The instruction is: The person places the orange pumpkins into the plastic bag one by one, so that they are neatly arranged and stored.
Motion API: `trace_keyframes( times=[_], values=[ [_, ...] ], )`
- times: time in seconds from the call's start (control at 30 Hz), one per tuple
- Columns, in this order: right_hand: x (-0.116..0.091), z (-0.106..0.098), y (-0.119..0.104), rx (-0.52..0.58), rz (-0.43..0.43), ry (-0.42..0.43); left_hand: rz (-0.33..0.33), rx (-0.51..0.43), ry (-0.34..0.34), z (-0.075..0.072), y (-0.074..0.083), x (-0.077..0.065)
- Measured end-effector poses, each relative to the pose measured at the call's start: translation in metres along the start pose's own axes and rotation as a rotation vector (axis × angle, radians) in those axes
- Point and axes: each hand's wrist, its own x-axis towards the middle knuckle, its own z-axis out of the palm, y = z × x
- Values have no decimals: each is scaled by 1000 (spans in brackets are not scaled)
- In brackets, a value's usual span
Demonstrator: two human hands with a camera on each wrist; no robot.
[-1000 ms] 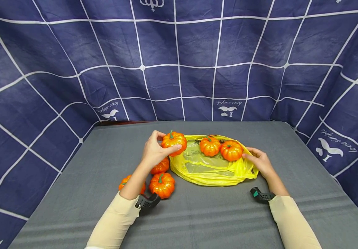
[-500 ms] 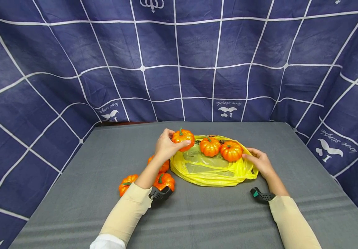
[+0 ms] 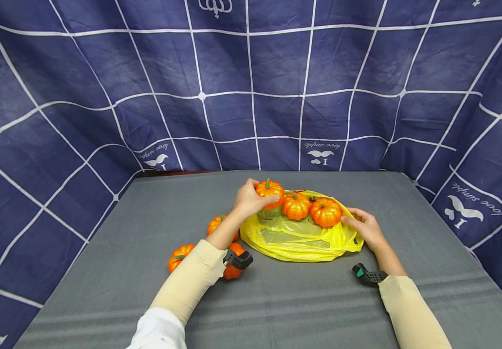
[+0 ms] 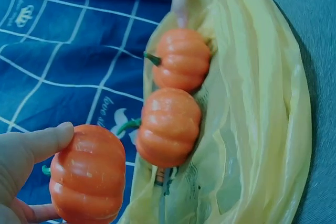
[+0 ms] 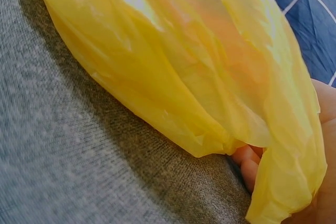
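Note:
My left hand [image 3: 249,199] grips a small orange pumpkin [image 3: 270,196] with a green stem, thumb on the near side, over the left end of a yellow plastic bag [image 3: 292,252]. The bag lies with its mouth spread. Inside it sit two more pumpkins side by side, a middle one [image 3: 296,208] and a right one [image 3: 327,213]. Beside the middle one, the held pumpkin [image 4: 89,174] shows in the left wrist view. My right hand [image 3: 366,229] holds the bag's right edge. In the right wrist view, yellow film [image 5: 157,77] covers much of that hand, leaving some fingers [image 5: 249,167] showing.
Left of the bag, three pumpkins rest on the grey cloth [image 3: 303,305]: a left one [image 3: 179,257], a far one [image 3: 217,224] and a near one [image 3: 233,272], the latter two partly behind my left forearm. A blue curtain [image 3: 277,116] with white lines borders the table.
My left hand has carried its pumpkin to the right, from the bag's left rim to right beside the middle pumpkin. The right hand and the bag have stayed in place.

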Motion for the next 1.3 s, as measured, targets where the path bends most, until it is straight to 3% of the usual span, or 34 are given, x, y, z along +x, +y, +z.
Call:
trace_keyframes(
  times=[0.47,0.73,1.1,1.3],
  values=[
    [0,0,-1,8,-5,5,-36,131,-56,18,-8,17],
    [0,1,0,27,-24,5,-38,185,-88,22,-14,15],
    [0,0,0,-2,-7,3,-65,230,-204,24,-21,12],
    [1,0,1,10,-14,4,-69,260,-235,25,-23,12]
  ],
)
